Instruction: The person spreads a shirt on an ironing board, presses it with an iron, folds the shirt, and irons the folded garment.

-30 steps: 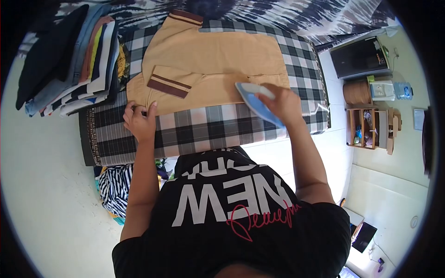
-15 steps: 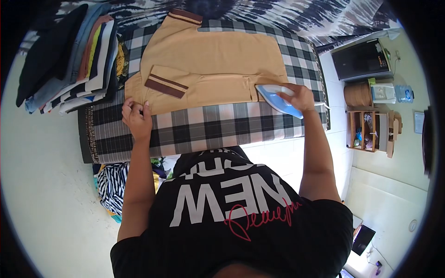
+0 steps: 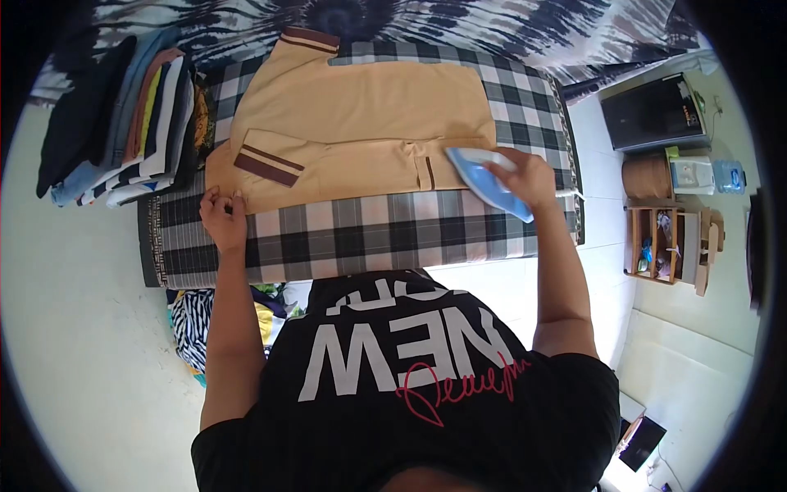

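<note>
A tan shirt (image 3: pixel 369 98) with brown-striped sleeve cuffs lies folded over on a checkered cloth (image 3: pixel 361 230). My right hand (image 3: pixel 527 178) is closed round the handle of a blue and white iron (image 3: pixel 490 184), which rests on the shirt's lower right part. A crease and a short dark strip show in the fabric just left of the iron. At the shirt's lower left corner, my left hand (image 3: pixel 223 220) pinches the edge of the fabric between thumb and fingers.
A stack of folded clothes (image 3: pixel 135 123) stands at the left end of the checkered surface. More clothes (image 3: pixel 193 328) lie below it, beside my left arm. At the right are a small black fridge (image 3: pixel 656 112), a water dispenser (image 3: pixel 693 175) and a wooden shelf (image 3: pixel 653 243).
The iron in my right hand has moved right along the shirt. My left hand and the shirt have shifted left, and a bunched crease now shows left of the iron.
</note>
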Demonstrator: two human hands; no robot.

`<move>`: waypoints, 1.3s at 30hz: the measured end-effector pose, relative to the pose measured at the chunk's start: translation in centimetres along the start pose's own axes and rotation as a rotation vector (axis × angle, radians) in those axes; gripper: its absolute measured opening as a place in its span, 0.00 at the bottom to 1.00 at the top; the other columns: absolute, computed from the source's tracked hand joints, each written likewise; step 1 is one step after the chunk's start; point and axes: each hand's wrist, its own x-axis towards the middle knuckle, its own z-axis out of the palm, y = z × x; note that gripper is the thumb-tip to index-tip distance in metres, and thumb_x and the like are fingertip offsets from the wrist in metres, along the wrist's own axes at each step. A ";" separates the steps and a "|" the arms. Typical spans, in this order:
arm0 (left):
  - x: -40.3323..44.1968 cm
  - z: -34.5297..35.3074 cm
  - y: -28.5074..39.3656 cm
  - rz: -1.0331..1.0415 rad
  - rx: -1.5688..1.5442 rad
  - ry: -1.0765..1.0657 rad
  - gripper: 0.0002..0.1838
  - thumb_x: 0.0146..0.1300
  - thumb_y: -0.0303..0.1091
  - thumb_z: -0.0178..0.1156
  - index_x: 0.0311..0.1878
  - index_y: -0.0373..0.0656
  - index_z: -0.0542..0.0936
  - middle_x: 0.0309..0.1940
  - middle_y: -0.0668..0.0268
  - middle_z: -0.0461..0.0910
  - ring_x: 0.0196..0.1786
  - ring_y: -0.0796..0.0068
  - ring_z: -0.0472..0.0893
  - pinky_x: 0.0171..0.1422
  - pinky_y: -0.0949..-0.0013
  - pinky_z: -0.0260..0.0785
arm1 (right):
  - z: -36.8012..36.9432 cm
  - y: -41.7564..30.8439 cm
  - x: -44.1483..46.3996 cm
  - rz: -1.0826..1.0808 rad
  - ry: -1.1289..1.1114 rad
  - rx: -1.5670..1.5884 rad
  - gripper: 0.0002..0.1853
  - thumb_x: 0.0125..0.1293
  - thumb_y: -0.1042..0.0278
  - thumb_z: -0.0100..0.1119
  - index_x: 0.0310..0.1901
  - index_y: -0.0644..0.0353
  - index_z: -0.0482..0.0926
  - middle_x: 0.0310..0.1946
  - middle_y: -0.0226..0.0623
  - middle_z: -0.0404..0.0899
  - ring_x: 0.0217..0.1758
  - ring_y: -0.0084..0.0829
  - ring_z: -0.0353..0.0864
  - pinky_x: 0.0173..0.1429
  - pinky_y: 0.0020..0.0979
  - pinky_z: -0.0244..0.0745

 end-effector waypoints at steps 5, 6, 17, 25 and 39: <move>0.0 -0.1 -0.1 0.018 0.068 0.003 0.18 0.62 0.39 0.67 0.22 0.39 0.75 0.54 0.55 0.76 0.54 0.55 0.75 0.58 0.59 0.67 | 3.8 -7.6 -1.5 -0.496 0.406 -0.001 0.25 0.62 0.35 0.61 0.51 0.43 0.87 0.29 0.34 0.86 0.24 0.36 0.82 0.32 0.34 0.74; -0.1 0.0 -0.3 0.014 0.068 -0.001 0.17 0.61 0.38 0.67 0.22 0.39 0.75 0.54 0.55 0.76 0.54 0.54 0.75 0.58 0.59 0.67 | 3.7 -8.2 -1.3 -0.494 0.411 0.006 0.25 0.62 0.35 0.61 0.51 0.43 0.87 0.29 0.34 0.86 0.24 0.36 0.82 0.32 0.34 0.74; -0.2 -0.4 -0.3 -0.007 0.069 -0.030 0.15 0.59 0.36 0.69 0.23 0.41 0.74 0.53 0.55 0.76 0.54 0.54 0.75 0.59 0.59 0.66 | 1.1 3.4 3.1 0.257 0.167 -0.006 0.29 0.65 0.34 0.54 0.58 0.45 0.82 0.43 0.41 0.87 0.44 0.44 0.87 0.47 0.41 0.80; 0.6 -1.1 3.2 0.007 0.220 0.078 0.13 0.56 0.34 0.69 0.41 0.43 0.76 0.53 0.56 0.76 0.52 0.53 0.75 0.59 0.58 0.67 | 4.9 5.8 11.8 0.321 0.441 -0.338 0.27 0.63 0.41 0.57 0.63 0.36 0.78 0.58 0.41 0.78 0.60 0.46 0.77 0.62 0.41 0.71; -0.1 -0.7 9.6 -0.860 -1.077 -0.107 0.10 0.71 0.29 0.58 0.52 0.39 0.74 0.47 0.63 0.78 0.44 0.75 0.77 0.50 0.73 0.71 | 12.7 -29.0 5.7 -1.327 0.388 0.207 0.11 0.62 0.61 0.59 0.45 0.50 0.81 0.53 0.28 0.79 0.55 0.32 0.78 0.66 0.35 0.68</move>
